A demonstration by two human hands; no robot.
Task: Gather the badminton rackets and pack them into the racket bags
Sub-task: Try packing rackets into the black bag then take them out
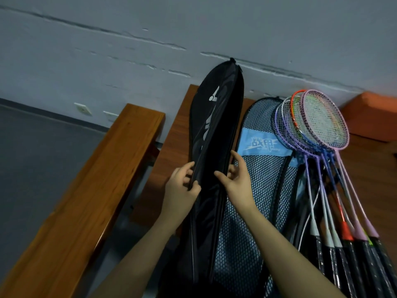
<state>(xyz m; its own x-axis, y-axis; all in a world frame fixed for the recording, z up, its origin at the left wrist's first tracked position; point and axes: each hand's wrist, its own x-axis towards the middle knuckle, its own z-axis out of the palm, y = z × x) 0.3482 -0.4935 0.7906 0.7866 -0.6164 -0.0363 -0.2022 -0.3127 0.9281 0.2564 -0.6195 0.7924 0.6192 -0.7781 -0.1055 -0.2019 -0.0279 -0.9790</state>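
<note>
Grey wall (pixel 150 22) fills the back, and below it the wooden counter (pixel 178 125) carries everything. Front and centre, the black racket bag (pixel 217 117) stands tall, its tip against the wall. Just beside it on the right lies the blue mesh racket bag (pixel 257 186), flat on the counter. Right again, the badminton rackets (pixel 322 125) — fanned in a bunch, heads overlapping, handles pointing down. The left hand (pixel 182 188) pinches the black bag's left edge; the right hand (pixel 238 179) holds its right edge — fingers curled behind, thumb on the front.
</note>
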